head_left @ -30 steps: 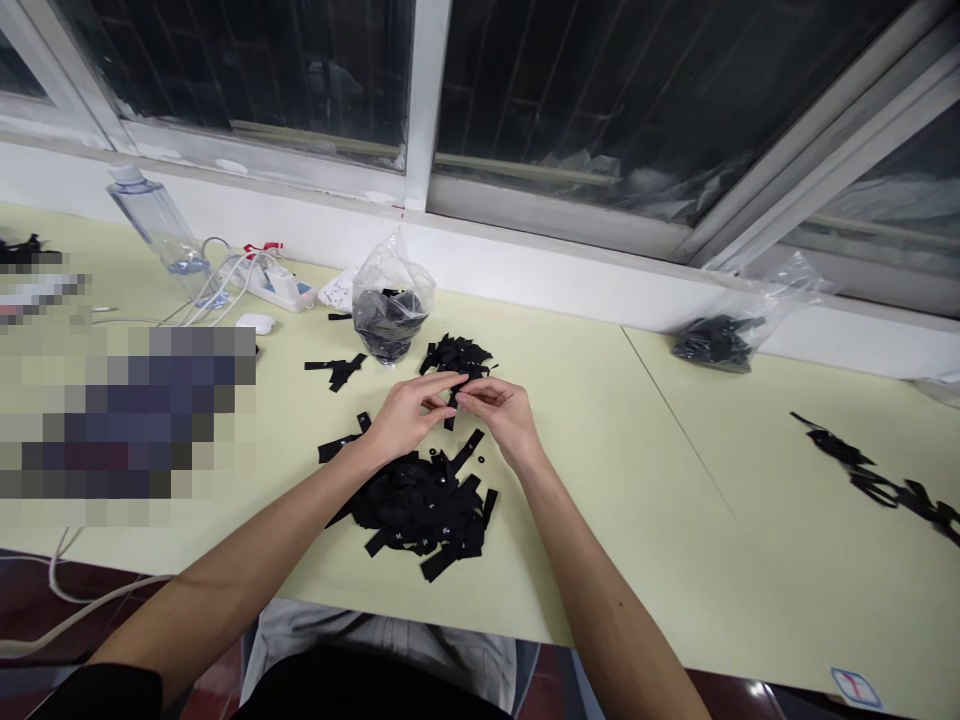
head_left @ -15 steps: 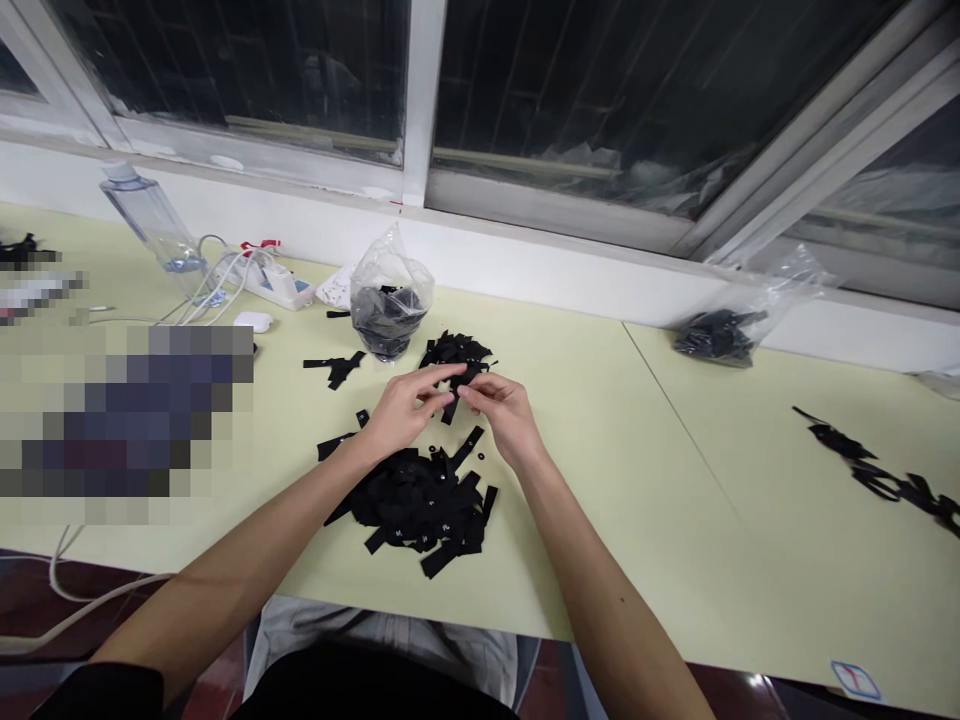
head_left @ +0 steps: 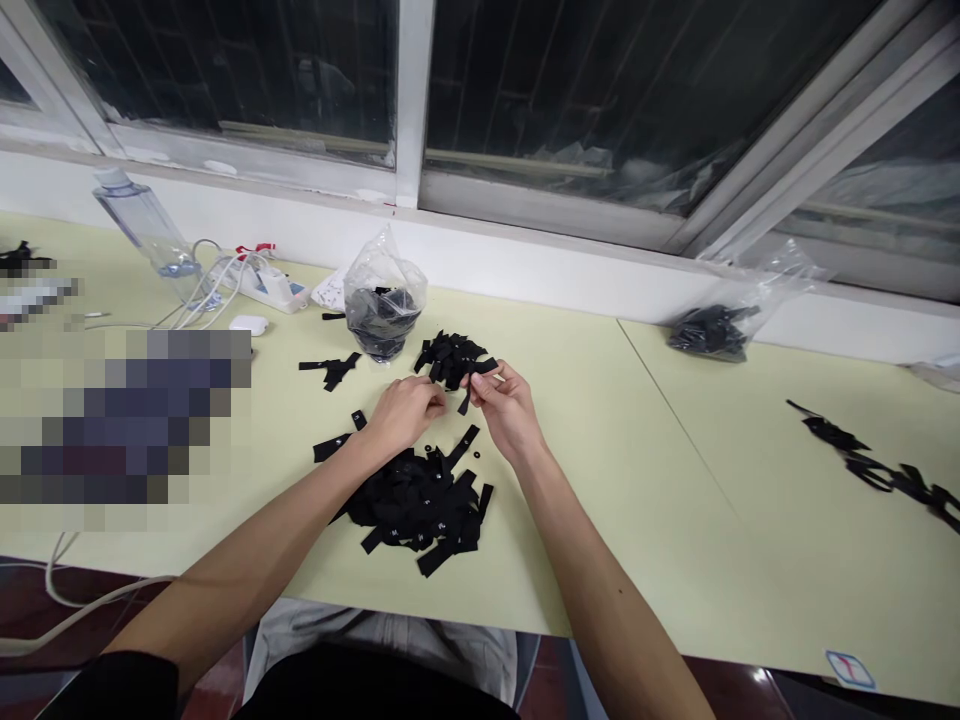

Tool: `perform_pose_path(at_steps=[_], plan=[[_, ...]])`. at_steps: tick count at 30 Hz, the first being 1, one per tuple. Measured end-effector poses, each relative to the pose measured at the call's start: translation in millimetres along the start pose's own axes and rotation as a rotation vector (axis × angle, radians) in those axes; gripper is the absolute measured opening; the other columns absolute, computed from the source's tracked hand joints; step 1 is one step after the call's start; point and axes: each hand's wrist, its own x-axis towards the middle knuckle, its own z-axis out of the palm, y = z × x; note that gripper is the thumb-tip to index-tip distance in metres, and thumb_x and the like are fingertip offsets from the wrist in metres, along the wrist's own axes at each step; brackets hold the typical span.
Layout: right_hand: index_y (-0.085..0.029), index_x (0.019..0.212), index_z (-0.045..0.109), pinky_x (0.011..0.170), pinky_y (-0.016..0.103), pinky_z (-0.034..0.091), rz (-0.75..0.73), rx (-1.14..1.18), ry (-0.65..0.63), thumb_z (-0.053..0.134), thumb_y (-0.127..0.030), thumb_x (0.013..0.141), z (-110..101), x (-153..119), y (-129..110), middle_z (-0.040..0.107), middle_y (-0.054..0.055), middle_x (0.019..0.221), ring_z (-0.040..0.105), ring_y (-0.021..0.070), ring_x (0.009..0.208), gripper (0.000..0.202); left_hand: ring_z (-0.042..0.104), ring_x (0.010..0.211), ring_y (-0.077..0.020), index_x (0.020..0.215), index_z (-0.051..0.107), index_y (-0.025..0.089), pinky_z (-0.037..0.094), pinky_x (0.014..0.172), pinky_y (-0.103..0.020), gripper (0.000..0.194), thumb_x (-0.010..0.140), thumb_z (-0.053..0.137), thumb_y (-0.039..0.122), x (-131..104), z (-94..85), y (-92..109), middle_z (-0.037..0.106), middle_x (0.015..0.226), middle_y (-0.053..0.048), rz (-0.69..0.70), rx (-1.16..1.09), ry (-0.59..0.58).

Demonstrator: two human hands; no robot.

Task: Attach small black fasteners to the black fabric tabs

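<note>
Right hand point(head_left: 510, 405) pinches a short black fabric strip point(head_left: 464, 403), partly finger-hidden, beside the small black fabric pile point(head_left: 448, 358). Left hand point(head_left: 406, 411) curled, contents indeterminable; its forearm point(head_left: 300, 510) obscures part of the larger black fabric heap point(head_left: 416, 500).

The near pile of black strips point(head_left: 420, 505) looks like matt cloth, probably woven, though the weave is too small to make out for certain; the far pile point(head_left: 450, 355) has the same dull finish. The table point(head_left: 637, 480) is smooth with a faint sheen. The left bag point(head_left: 385, 262) and right bag point(head_left: 784, 290) are thin, glossy, crinkled clear plastic. The bottle point(head_left: 139, 215) is shiny transparent plastic, the power strip point(head_left: 281, 290) hard white plastic. The window pane point(head_left: 600, 80) is smooth glass, the trousers point(head_left: 427, 635) soft matt cloth, the floor point(head_left: 551, 670) glossy.
</note>
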Motion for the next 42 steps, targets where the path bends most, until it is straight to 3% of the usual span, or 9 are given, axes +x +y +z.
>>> perform_pose_path(at_steps=[8, 12, 18, 26, 33, 42], plan=[[-0.024, 0.073, 0.042, 0.060, 0.030, 0.042, 0.008, -0.025, -0.029, 0.076, -0.048, 0.075, 3, 0, 1, 0.070, 0.002, 0.077, 0.054, 0.0137, 0.060, 0.041, 0.062, 0.086, -0.0242, 0.081, 0.064, 0.018, 0.047, 0.075, -0.033, 0.008, 0.084, 0.059, 0.013, -2, 4.4, -3, 0.066, 0.087, -0.008, 0.010, -0.085, -0.012], [-0.024, 0.075, 0.044, 0.060, 0.030, 0.042, -0.014, -0.055, -0.057, 0.076, -0.047, 0.075, 1, 0, 6, 0.068, 0.001, 0.072, 0.056, 0.0145, 0.059, 0.040, 0.063, 0.083, -0.0229, 0.083, 0.062, 0.018, 0.046, 0.073, -0.032, 0.011, 0.087, 0.054, 0.011, -2, -1.7, -8, 0.067, 0.085, -0.007, 0.002, -0.123, 0.025], [-0.024, 0.078, 0.046, 0.064, 0.031, 0.045, -0.018, -0.101, -0.116, 0.077, -0.046, 0.075, 7, -1, 9, 0.062, -0.003, 0.061, 0.062, 0.0183, 0.064, 0.038, 0.065, 0.077, -0.0179, 0.089, 0.065, 0.019, 0.048, 0.071, -0.028, 0.010, 0.088, 0.061, 0.027, -2, -15.2, -7, 0.071, 0.083, -0.003, -0.117, -0.510, 0.140], [-0.023, 0.078, 0.046, 0.058, 0.028, 0.040, -0.054, -0.237, -0.089, 0.072, -0.038, 0.080, 12, -4, 11, 0.057, -0.004, 0.060, 0.055, 0.0157, 0.058, 0.029, 0.062, 0.074, -0.0149, 0.086, 0.069, 0.015, 0.050, 0.073, -0.027, 0.023, 0.084, 0.068, 0.038, -3, -3.8, -4, 0.069, 0.080, -0.004, -0.142, -0.917, 0.147], [-0.023, 0.077, 0.048, 0.058, 0.028, 0.041, -0.073, -0.320, -0.062, 0.066, -0.031, 0.081, 14, -7, 8, 0.054, -0.004, 0.062, 0.054, 0.0155, 0.059, 0.021, 0.067, 0.086, -0.0199, 0.092, 0.076, 0.016, 0.052, 0.082, -0.031, 0.026, 0.079, 0.074, 0.039, -4, 0.4, -7, 0.075, 0.092, -0.007, -0.182, -0.971, 0.178], [-0.023, 0.077, 0.048, 0.058, 0.028, 0.041, -0.073, -0.350, -0.054, 0.064, -0.031, 0.081, 11, -5, 13, 0.056, -0.003, 0.066, 0.055, 0.0155, 0.059, 0.019, 0.070, 0.088, -0.0216, 0.090, 0.079, 0.017, 0.054, 0.084, -0.033, 0.024, 0.076, 0.078, 0.037, -5, -0.2, -6, 0.077, 0.092, -0.007, -0.205, -0.989, 0.195]])
